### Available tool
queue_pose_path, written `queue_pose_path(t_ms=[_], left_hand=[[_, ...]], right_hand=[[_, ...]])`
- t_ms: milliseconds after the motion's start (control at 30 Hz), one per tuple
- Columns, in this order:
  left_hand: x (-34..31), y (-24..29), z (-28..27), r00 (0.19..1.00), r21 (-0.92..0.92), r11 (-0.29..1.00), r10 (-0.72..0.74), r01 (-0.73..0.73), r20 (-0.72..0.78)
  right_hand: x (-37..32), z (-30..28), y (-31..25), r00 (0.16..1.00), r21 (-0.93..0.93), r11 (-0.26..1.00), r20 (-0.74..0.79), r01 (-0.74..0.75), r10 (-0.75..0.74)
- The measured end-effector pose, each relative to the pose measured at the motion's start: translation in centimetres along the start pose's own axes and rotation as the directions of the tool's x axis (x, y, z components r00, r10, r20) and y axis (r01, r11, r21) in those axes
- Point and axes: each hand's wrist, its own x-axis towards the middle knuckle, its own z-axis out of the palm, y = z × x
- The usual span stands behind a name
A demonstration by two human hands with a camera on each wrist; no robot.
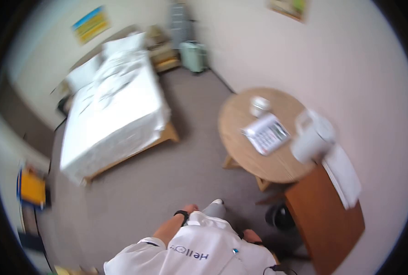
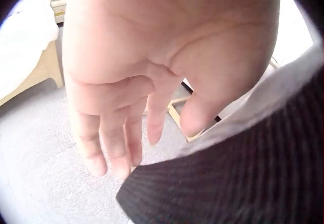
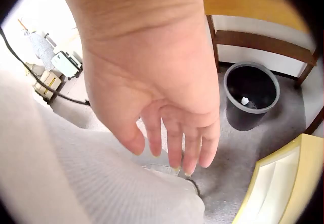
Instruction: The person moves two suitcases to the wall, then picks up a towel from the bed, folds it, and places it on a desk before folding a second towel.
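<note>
My left hand (image 2: 152, 57) hangs loosely with its fingers pointing down and holds nothing. In the head view the same left hand (image 1: 191, 209) is at my side, beside the white shirt (image 1: 204, 233). Grey floor (image 2: 40, 143) shows beneath its fingers. My right hand (image 3: 157, 87) also hangs with relaxed fingers and an empty palm, beside my pale trousers (image 3: 136, 178). Partly hidden by the shirt, the right hand (image 1: 250, 236) is nearest the brown desk (image 1: 325, 215) in the head view. A dark waste bin (image 3: 248, 115) with a white scrap inside stands beyond it.
Ahead on the right, a round wooden table (image 1: 240, 142) bears a white kettle (image 1: 316, 137), a white cup-like item (image 1: 259, 106) and a printed sheet or tray (image 1: 266, 134). White cloth or paper (image 1: 344, 176) lies on the desk. A bed (image 1: 117, 110) and green suitcase (image 1: 193, 57) stand farther off.
</note>
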Motion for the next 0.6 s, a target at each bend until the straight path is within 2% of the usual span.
queue_pose_path(t_ms=[67,167,200,267,300,367,433,467,533,600], left_hand=[[-1.3,-3.1,-1.2,0.985,-0.048,0.997,-0.061,0.053,-0.165],[-2.1,-9.8,-2.1,0.926,-0.155,0.953,-0.294,0.262,-0.239],[-2.4,-12.2,-2.3,0.898,-0.169,0.931,-0.359,0.324,-0.254],[-5.6,-14.4,-4.3,0.861,-0.312,0.873,-0.453,0.375,-0.232],[-5.6,-17.3,-4.3,0.84,-0.449,0.834,-0.469,0.32,-0.273],[-6.1,-20.7,-6.2,0.762,-0.515,0.766,-0.578,0.385,-0.291],[-6.8,-22.5,-8.8,0.751,-0.573,0.715,-0.615,0.401,-0.241],[-7.8,-21.5,-11.0,0.751,-0.611,0.687,-0.623,0.393,-0.217],[-8.1,-21.1,-15.3,0.73,-0.625,0.682,-0.636,0.379,-0.25],[-6.1,-23.2,-17.2,0.711,-0.694,0.605,-0.677,0.39,-0.19]], right_hand=[[4.4,-1.8,-1.0,0.99,0.037,0.999,0.136,-0.032,0.026],[11.2,-4.2,-5.1,0.91,0.095,0.967,0.369,-0.238,0.188],[13.7,-4.9,-6.9,0.919,0.045,0.983,0.365,-0.177,0.149],[18.7,-6.1,-11.9,0.932,-0.048,0.997,0.354,-0.059,0.072],[21.4,-6.1,-14.0,0.938,-0.078,0.997,0.344,-0.01,0.036],[27.7,-5.9,-19.6,0.948,-0.117,0.988,0.313,0.097,-0.056],[33.0,-5.7,-25.6,0.943,-0.071,0.996,0.33,0.053,-0.027],[34.8,-5.6,-28.9,0.938,-0.045,0.999,0.347,0.021,-0.004],[39.6,-4.7,-34.3,0.92,0.059,0.963,0.284,0.265,-0.27],[40.8,-6.2,-41.5,0.893,0.005,0.916,0.221,0.4,-0.391]])
